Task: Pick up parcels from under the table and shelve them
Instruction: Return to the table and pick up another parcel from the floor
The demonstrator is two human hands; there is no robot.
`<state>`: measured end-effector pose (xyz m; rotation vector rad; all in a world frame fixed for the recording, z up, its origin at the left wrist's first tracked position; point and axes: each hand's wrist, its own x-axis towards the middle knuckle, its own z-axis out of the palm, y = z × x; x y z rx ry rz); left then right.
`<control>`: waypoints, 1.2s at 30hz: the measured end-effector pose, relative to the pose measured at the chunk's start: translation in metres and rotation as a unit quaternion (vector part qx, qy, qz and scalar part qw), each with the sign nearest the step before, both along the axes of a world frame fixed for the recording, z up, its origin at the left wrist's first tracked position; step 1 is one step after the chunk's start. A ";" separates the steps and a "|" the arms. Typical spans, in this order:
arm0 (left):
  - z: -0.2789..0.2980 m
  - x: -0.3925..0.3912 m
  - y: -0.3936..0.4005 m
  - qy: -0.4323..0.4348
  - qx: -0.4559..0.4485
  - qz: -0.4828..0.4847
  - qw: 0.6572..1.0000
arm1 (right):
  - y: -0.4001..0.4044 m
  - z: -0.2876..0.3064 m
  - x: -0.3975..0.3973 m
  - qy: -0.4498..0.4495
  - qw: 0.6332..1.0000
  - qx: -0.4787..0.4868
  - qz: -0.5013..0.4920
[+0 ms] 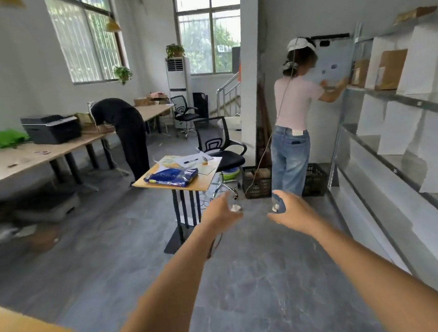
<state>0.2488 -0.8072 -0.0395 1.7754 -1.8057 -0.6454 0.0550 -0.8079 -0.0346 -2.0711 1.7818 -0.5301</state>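
Both my arms reach forward over the grey floor. My left hand (221,213) is open, fingers spread, holding nothing. My right hand (294,210) is also open with curled fingers and holds nothing. On the right stands a metal shelf rack (390,176) with white parcels (399,132) and a brown cardboard parcel (391,69) on its levels. Under the long wooden table (11,164) at the left lie grey and brown parcels (48,206), blurred. Neither hand touches a parcel.
A small desk (203,179) with a blue bag (172,177) stands ahead, a black office chair (219,149) behind it. One person (292,121) works at the shelf's far end; another (129,131) bends over the long table. Black crates (256,181) sit by the pillar.
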 end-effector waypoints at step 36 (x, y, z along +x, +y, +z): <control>-0.056 0.554 -0.370 -0.039 0.094 0.461 0.882 | -0.549 -0.060 0.632 0.051 0.884 0.086 0.457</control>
